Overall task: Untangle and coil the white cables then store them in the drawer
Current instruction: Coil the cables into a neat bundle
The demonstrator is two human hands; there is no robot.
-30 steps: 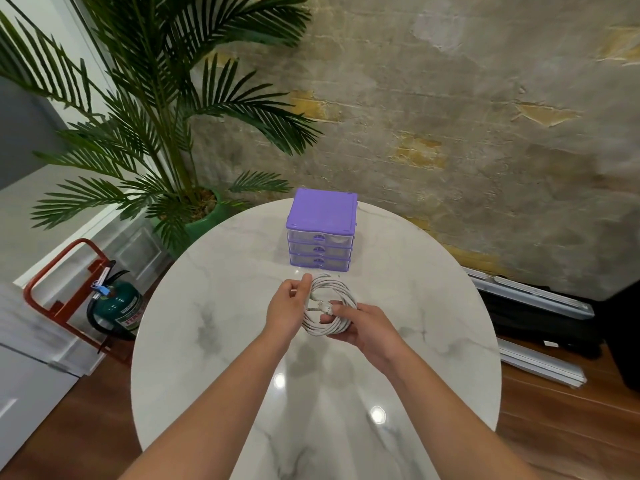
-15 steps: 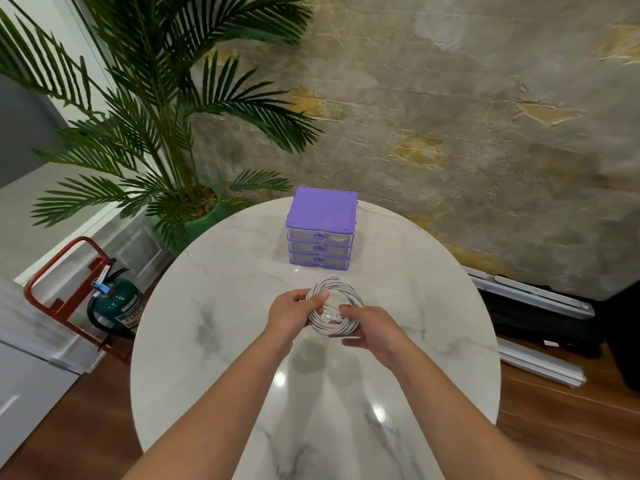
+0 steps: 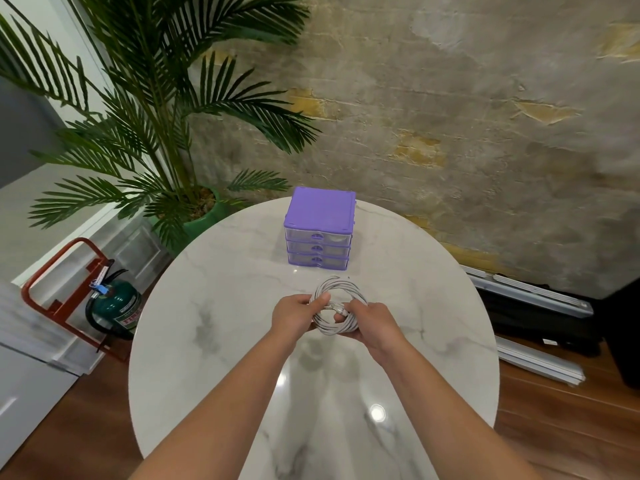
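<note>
A: What do we see at the left of the frame?

B: We see a palm plant (image 3: 149, 109) in a green pot filling the upper left, and below it, at the left edge, a green fire extinguisher (image 3: 116, 306) in a red stand on the wooden floor.

A: And in the middle?

B: We see a round white marble table (image 3: 214, 341). At its far side, in the upper centre, stands a purple drawer unit (image 3: 320, 226) with three clear drawers, all pushed in.

A: Where is the cable?

B: We find the white cable (image 3: 337, 306), wound into a coil, in the centre of the frame, near the unit. The left hand (image 3: 294, 315) grips the coil's left side with the thumb on top. The right hand (image 3: 372, 325) curls round the right side, the two hands close together.

A: And at the right?

B: A rough wall.
</note>
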